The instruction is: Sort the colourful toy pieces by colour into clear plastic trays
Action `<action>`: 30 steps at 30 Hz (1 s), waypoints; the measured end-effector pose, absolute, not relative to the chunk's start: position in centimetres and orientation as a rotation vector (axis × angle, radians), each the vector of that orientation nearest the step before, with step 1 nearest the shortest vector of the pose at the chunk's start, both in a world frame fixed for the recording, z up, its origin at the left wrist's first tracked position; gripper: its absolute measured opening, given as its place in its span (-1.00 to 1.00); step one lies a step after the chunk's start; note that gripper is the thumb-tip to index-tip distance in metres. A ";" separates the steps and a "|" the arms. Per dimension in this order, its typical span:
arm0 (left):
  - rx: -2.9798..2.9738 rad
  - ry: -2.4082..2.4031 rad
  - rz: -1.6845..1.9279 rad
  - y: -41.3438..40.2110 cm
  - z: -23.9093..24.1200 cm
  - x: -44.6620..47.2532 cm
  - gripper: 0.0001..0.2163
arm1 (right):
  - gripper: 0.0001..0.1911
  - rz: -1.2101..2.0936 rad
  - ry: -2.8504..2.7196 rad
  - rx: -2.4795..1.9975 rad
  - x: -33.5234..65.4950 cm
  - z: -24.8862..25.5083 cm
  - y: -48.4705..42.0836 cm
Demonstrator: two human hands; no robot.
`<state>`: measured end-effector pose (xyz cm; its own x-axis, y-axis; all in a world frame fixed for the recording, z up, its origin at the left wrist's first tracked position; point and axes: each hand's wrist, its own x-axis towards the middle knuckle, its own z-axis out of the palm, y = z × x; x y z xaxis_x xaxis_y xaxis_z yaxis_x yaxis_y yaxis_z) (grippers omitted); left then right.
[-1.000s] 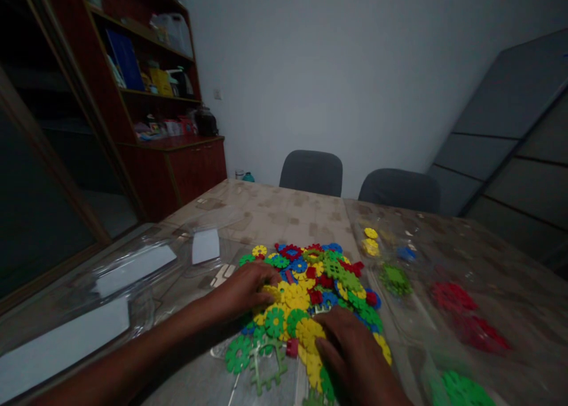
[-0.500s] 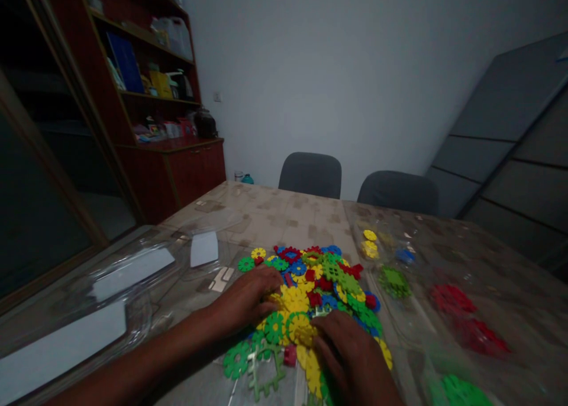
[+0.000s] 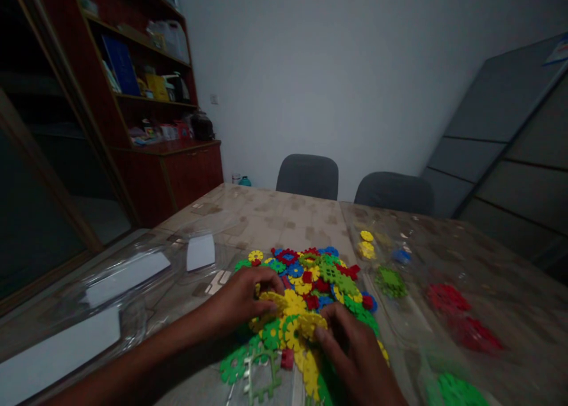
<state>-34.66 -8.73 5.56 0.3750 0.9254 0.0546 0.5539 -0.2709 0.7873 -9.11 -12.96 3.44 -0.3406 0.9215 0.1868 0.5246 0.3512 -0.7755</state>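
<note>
A heap of plastic notched discs and gear-shaped pieces in yellow, green, blue and red lies on the table in front of me. My left hand (image 3: 248, 296) is at the heap's left side, thumb and fingers closed on a yellow notched disc (image 3: 273, 300). Opposite it, my right hand (image 3: 355, 350) pinches yellow notched discs (image 3: 312, 323) by their right edge; how many is unclear. Between the hands lie more yellow discs (image 3: 293, 302) and a green disc (image 3: 271, 334). A pale green square frame piece (image 3: 262, 388) rests nearer to me, beside a small red piece (image 3: 287, 358).
Clear plastic trays on the right hold yellow discs (image 3: 366, 250), blue pieces (image 3: 402, 256), light green pieces (image 3: 391, 282), red pieces (image 3: 448, 297) and green pieces (image 3: 459, 390). On the left are clear packages with white cards (image 3: 128, 279). Two grey chairs (image 3: 307, 175) stand beyond the table (image 3: 288, 210).
My left hand has lifted a yellow disc slightly off the heap. My right hand has raised and tilted its yellow discs. The camera view has shifted a little.
</note>
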 end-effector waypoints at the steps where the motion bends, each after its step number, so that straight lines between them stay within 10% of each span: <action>1: 1.893 1.233 0.691 -9.1 5.7 -34.4 -0.85 | -0.78 0.861 -1.961 -1.247 -9.2 3.5 -13.1; 12: 1.302 0.811 0.727 -11.8 5.8 -31.4 -0.65 | -0.57 1.564 -1.345 -0.981 -10.8 4.0 -13.9; 30: 1.385 0.934 0.854 -12.7 4.1 -30.4 -0.71 | -0.41 1.255 -1.424 -1.216 -11.5 1.3 -14.9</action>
<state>-30.42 -12.71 4.14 0.4085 0.9120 -0.0380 0.0438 0.0220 0.9988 -11.53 -14.94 1.32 -0.1565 0.9877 -0.0006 0.1241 0.0191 -0.9921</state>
